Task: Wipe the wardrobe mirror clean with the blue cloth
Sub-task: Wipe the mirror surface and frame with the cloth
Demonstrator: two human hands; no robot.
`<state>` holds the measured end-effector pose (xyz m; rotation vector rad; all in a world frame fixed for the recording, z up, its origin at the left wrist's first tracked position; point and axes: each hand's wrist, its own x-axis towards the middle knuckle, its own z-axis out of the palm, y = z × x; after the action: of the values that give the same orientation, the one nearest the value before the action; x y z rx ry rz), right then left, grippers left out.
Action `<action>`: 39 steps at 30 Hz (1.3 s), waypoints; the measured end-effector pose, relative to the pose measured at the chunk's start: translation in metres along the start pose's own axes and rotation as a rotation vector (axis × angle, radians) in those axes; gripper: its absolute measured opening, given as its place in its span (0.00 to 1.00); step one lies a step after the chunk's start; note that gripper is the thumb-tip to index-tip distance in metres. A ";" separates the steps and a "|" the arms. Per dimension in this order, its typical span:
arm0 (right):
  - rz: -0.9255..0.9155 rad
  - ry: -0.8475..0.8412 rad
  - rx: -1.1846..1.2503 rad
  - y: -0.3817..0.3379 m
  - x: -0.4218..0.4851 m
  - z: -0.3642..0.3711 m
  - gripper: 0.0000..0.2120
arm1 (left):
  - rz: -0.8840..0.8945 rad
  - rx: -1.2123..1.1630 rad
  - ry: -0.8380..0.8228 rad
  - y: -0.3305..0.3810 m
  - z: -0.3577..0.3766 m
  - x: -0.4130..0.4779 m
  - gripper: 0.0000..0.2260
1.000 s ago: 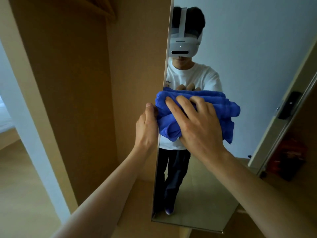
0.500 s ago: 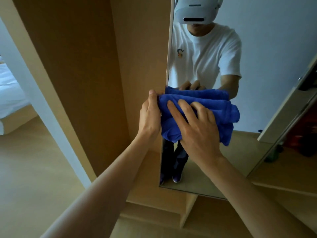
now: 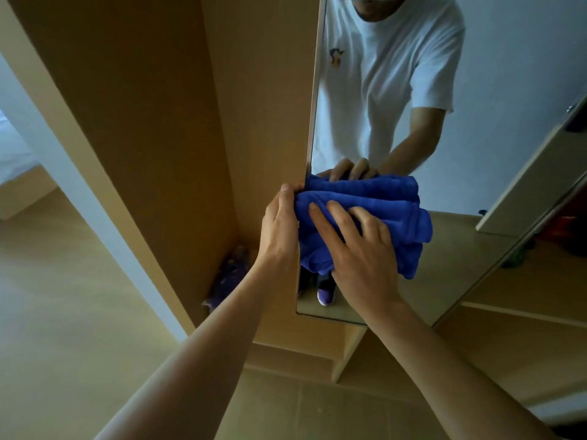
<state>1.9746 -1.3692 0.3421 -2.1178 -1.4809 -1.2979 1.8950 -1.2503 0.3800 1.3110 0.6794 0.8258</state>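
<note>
The folded blue cloth [image 3: 381,211] lies flat against the lower part of the wardrobe mirror [image 3: 444,274]. My right hand [image 3: 355,252] presses it to the glass with spread, nearly straight fingers. My left hand [image 3: 279,227] holds the mirror's left edge beside the cloth, thumb up at the edge; its fingers are hidden behind the panel. The glass reflects a person in a white T-shirt, whose fingers show just above the cloth.
A wooden wardrobe side panel [image 3: 152,122] stands left of the mirror. On the wardrobe floor lies a dark purple bundle [image 3: 228,281]. Wooden shelves [image 3: 524,300] are at the right, pale floor [image 3: 63,312] is below, and a white bed edge is at far left.
Both hands and the cloth have slid down the mirror, from chest height of the reflection to near its bottom edge. My view has tilted downward with them.
</note>
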 end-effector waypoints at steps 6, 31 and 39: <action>0.020 0.027 -0.007 -0.007 -0.020 0.019 0.27 | -0.024 0.003 -0.065 -0.037 -0.012 0.007 0.20; 0.087 -0.047 0.047 -0.063 -0.153 0.115 0.26 | -0.162 0.069 -0.107 -0.202 -0.041 0.009 0.17; 0.091 -0.208 0.088 -0.080 -0.191 0.139 0.28 | -0.149 0.147 -0.083 -0.240 -0.046 0.009 0.18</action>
<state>1.9622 -1.3654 0.0930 -2.2904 -1.4696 -0.9882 1.8950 -1.2324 0.1361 1.4004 0.7736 0.6069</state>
